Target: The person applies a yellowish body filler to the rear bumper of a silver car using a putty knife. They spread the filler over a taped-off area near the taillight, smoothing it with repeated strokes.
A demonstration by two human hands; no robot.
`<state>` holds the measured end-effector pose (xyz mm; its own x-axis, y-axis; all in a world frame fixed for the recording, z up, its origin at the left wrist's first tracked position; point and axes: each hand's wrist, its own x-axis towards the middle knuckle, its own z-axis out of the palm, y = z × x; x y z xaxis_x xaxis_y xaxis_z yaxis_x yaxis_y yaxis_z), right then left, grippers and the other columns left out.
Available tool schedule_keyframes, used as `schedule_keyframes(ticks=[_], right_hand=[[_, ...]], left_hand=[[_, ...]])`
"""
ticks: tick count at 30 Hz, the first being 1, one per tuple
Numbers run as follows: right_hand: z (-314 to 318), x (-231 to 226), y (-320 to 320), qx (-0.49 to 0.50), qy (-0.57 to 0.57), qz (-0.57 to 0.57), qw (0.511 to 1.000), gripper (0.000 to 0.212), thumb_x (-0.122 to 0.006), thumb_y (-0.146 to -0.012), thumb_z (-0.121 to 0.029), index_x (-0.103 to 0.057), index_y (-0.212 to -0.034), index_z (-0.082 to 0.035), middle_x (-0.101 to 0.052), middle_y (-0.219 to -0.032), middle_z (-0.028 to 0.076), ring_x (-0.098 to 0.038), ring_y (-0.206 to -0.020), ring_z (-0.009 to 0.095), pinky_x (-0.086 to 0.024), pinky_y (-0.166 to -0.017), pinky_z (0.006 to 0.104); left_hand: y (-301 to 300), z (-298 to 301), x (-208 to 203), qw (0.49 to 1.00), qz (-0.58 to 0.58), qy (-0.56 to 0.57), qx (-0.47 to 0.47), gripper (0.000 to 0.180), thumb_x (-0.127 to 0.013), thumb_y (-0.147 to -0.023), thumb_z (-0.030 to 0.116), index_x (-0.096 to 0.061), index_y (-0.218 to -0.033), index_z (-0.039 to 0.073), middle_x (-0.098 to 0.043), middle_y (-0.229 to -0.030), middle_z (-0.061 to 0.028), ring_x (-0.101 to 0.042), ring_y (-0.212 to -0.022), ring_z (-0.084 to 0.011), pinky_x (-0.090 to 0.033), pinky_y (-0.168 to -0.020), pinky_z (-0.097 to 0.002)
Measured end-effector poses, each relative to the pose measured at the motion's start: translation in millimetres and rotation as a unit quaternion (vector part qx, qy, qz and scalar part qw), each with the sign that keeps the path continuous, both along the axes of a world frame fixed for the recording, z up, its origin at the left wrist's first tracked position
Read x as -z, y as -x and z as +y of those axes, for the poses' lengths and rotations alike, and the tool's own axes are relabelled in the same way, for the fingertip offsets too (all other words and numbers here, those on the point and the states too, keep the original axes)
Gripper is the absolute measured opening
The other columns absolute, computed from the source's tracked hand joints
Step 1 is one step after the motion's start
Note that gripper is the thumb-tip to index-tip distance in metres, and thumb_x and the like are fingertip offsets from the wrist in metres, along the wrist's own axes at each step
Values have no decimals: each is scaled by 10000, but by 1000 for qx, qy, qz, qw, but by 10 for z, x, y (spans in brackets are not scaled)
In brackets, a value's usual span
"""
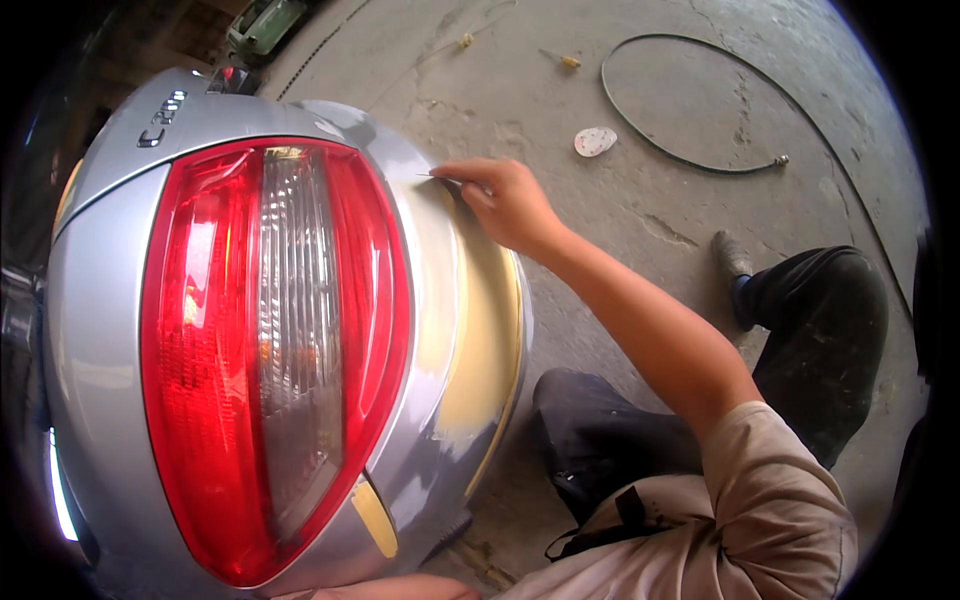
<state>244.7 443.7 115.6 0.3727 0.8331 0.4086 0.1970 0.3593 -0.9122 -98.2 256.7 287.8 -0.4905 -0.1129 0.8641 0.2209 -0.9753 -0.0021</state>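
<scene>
My right hand (505,205) is closed in a pinch at the upper part of the silver car's rear panel (425,225), beside the red and clear tail light (300,340). From its fingertips sticks a thin flat scraper (432,177), seen edge-on; its tip touches or nearly touches the panel. Cream and yellow filler (485,345) covers a curved band of the panel right of the light. Another yellow patch (374,518) lies below the light's lower corner. Only part of my left forearm (400,589) shows along the lower edge; the hand itself is cut off.
On the concrete floor (650,230) lie a looped black hose (690,165), a round whitish piece (595,142) and two small yellow-ended items (570,62). My bent legs (810,340) are at the right, close to the car. Something green (262,25) stands at the top left.
</scene>
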Motion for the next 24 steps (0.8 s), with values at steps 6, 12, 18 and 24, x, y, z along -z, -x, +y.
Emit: schedule_keyframes(ticks=[6, 12, 18, 24], right_hand=[[-334, 27, 295, 55, -36, 21, 998, 351, -479, -824, -10, -660, -1122, -51, -661, -1108, 144, -637, -958, 327, -491, -852, 356], [-710, -62, 507, 112, -29, 2, 993, 334, -504, -824, 7, -639, -1124, -47, -641, -1130, 132, -615, -998, 335, -488, -854, 366], [-1032, -126, 757, 135, -23, -26, 990, 371, -517, -818, 48, -636, -1151, -65, -622, -1123, 148, -615, -981, 330, -492, -835, 361], [-1346, -172, 1023, 164, 2, -23, 986, 416, -552, -765, 23, -636, -1158, -85, -605, -1071, 174, -593, -937, 368, -483, -804, 420]], left_hand=[[-56, 1, -26, 1000, -11, -5, -22, 161, -584, -902, 92, -647, -1050, 101, -694, -1005, -84, -648, -887, -231, -511, -764, -352], [49, -29, 1, 1000, 27, -3, 0, 192, -577, -901, 91, -637, -1082, 108, -690, -1012, -78, -645, -887, -229, -507, -774, -353], [-33, -17, -31, 1000, -4, -17, -9, 186, -579, -903, 97, -625, -1083, 105, -681, -985, -64, -640, -882, -225, -502, -780, -360], [5, -21, -13, 999, -5, -23, -24, 170, -580, -902, 94, -626, -1066, 106, -678, -983, -65, -638, -878, -232, -507, -767, -372]])
